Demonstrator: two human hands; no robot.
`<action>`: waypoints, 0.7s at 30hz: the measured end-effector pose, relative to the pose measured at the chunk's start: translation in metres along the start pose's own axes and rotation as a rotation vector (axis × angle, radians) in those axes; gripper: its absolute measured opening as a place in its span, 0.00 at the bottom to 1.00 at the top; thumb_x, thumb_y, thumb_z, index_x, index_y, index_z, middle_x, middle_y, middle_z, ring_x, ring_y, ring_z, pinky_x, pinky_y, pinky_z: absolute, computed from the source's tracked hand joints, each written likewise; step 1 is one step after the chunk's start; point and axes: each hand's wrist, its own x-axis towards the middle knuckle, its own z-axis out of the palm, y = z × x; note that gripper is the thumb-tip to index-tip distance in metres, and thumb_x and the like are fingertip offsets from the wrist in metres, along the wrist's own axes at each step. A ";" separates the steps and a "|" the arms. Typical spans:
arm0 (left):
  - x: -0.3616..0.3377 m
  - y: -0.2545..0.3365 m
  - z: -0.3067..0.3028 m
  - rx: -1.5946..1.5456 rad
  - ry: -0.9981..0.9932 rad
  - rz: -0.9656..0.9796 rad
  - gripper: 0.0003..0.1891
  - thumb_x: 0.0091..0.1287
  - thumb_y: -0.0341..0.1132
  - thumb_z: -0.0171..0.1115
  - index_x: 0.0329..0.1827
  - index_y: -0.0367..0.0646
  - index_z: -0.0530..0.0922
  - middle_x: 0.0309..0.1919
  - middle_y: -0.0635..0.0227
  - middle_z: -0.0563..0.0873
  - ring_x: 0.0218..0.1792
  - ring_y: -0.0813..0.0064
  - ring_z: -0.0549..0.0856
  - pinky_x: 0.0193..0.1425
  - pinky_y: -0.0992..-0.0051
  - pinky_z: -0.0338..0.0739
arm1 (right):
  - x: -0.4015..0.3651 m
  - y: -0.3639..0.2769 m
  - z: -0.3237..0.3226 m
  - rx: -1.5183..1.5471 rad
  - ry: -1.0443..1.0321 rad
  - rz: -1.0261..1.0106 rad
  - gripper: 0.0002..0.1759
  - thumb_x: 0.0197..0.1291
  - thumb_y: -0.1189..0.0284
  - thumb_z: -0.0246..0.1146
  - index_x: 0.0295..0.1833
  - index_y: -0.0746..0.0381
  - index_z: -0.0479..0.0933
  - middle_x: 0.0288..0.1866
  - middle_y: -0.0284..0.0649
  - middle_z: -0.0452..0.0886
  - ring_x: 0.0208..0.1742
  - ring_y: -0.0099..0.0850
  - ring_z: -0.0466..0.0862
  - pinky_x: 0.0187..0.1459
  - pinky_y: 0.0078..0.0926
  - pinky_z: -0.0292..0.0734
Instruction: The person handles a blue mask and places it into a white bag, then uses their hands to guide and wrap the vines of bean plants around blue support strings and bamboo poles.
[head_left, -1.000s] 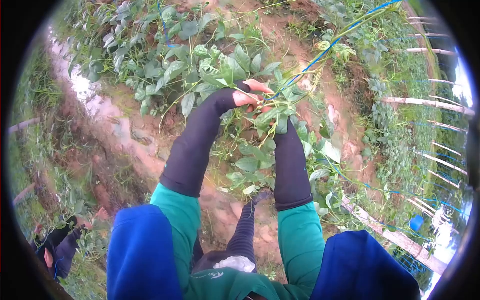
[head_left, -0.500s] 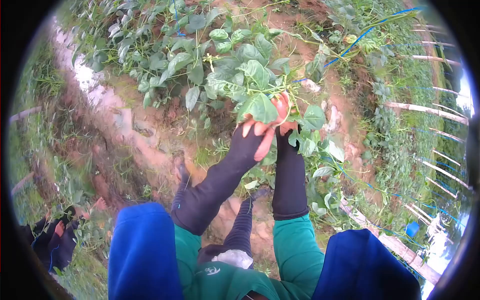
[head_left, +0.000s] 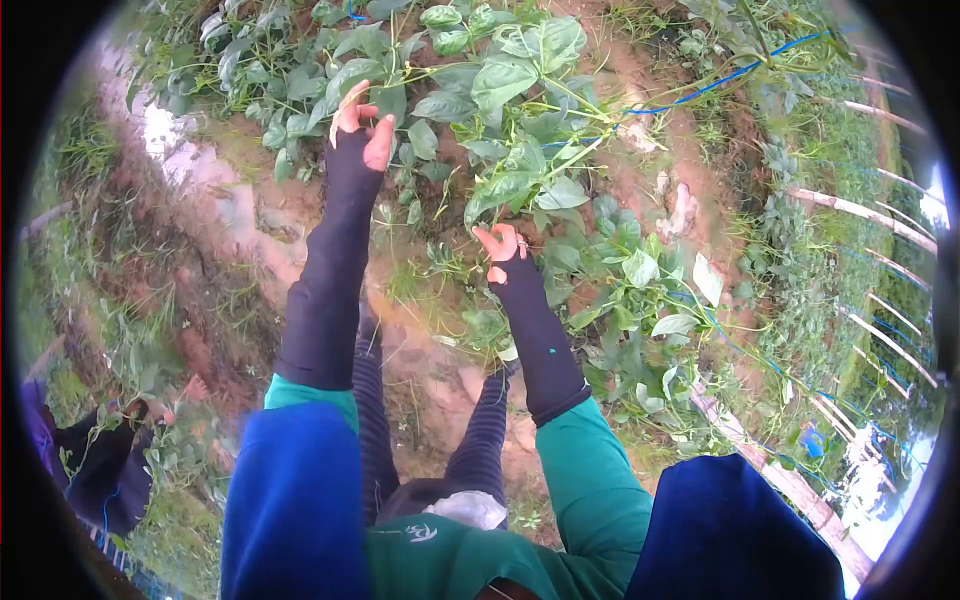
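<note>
My left hand (head_left: 362,125) is raised at the upper left with thumb and fingers apart, holding nothing, close to the leafy vines. Lower and to the right, my right hand (head_left: 503,248) has its index finger and thumb spread and holds nothing that shows; it is just below a hanging bunch of green leaves (head_left: 515,185). Those leaves grow along a vine beside a blue string (head_left: 690,98) that runs up to the right. Dark sleeves cover both forearms and part of the palms.
Another person in dark clothes (head_left: 105,455) is at the lower left. Wooden poles (head_left: 860,208) line the right side, with a long pole (head_left: 780,480) at the lower right. A water puddle (head_left: 165,135) lies at the upper left.
My hands have come apart and let go of the leafy vine. The left moved up and left, the right down and left. The leaves now hang free near the blue string.
</note>
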 end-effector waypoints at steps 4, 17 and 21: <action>0.041 0.017 0.036 0.144 -0.102 0.334 0.18 0.54 0.34 0.57 0.50 0.51 0.70 0.31 0.65 0.75 0.27 0.75 0.74 0.33 0.77 0.69 | -0.012 0.065 0.086 0.188 -0.003 0.410 0.20 0.48 0.73 0.52 0.51 0.60 0.64 0.38 0.41 0.70 0.29 0.27 0.71 0.26 0.21 0.64; -0.026 0.021 0.043 -0.551 -0.106 0.090 0.07 0.62 0.31 0.48 0.35 0.38 0.73 0.35 0.64 0.78 0.35 0.70 0.78 0.43 0.78 0.70 | 0.038 0.055 0.003 1.001 0.612 0.555 0.07 0.53 0.78 0.54 0.39 0.62 0.68 0.37 0.37 0.70 0.33 0.25 0.74 0.33 0.20 0.74; -0.064 -0.031 0.043 -0.290 -0.132 0.239 0.12 0.61 0.40 0.52 0.41 0.42 0.72 0.43 0.62 0.75 0.41 0.72 0.76 0.47 0.73 0.70 | 0.047 0.039 -0.016 1.154 0.782 0.596 0.07 0.55 0.76 0.54 0.41 0.61 0.66 0.38 0.36 0.70 0.34 0.25 0.75 0.35 0.18 0.75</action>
